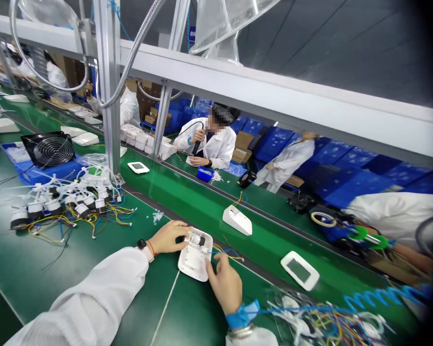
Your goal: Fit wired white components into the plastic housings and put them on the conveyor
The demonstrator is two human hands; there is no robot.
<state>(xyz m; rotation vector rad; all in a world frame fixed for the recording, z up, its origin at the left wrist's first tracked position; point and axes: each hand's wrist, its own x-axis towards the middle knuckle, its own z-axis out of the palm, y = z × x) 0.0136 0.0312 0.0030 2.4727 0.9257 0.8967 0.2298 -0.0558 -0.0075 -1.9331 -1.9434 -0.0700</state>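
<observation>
A white plastic housing (pixel 192 263) lies on the green table with its hollow inside facing up. A small white and black part sits in its upper end, and coloured wires (pixel 228 253) run out to the right. My left hand (pixel 170 237) grips the housing's upper left edge, fingertips close to that part. On the opposite side is my right hand (pixel 226 282), its thumb at the housing's right edge and its bent fingers apart, near the wires. A blue wrist strap (pixel 242 315) with a coiled cord circles my right wrist.
Wired white-and-black parts (pixel 57 204) are heaped at left beside a black fan (pixel 49 149); small clear rings (pixel 158 216) lie nearby. A green conveyor belt carries a white casing (pixel 237 220) and a screen panel (pixel 299 270). Bagged wired parts (pixel 310 319) lie right. Co-workers sit opposite.
</observation>
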